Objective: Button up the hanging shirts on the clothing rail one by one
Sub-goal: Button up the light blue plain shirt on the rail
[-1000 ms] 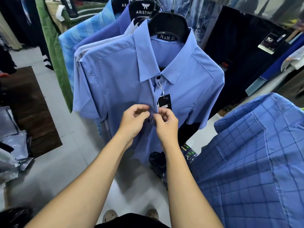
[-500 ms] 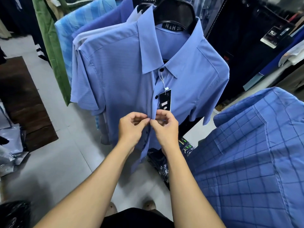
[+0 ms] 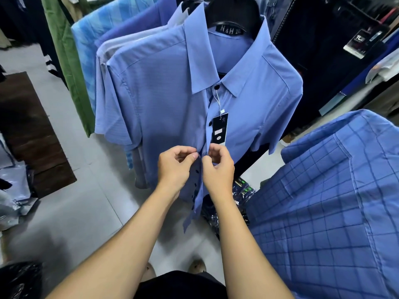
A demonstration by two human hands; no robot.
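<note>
A plain blue short-sleeved shirt (image 3: 164, 100) hangs on a black hanger (image 3: 233, 16) in front of me, with a black price tag (image 3: 220, 131) dangling from its placket. Two dark buttons near the collar are fastened. My left hand (image 3: 174, 167) pinches the left front edge at mid-chest height. My right hand (image 3: 218, 167) pinches the right front edge, and the two hands touch at the placket. Below them the shirt front hangs apart with several dark buttons showing.
More shirts (image 3: 97, 33) hang behind on the rail at upper left. A blue checked shirt (image 3: 323, 201) fills the right foreground. Dark garments (image 3: 323, 50) hang at upper right. Wrapped packets (image 3: 226, 208) lie on the pale floor, and a brown mat (image 3: 28, 130) at left.
The view has tilted down and closer to the shirt. Both hands stay pinched together on the placket, now just below the price tag.
</note>
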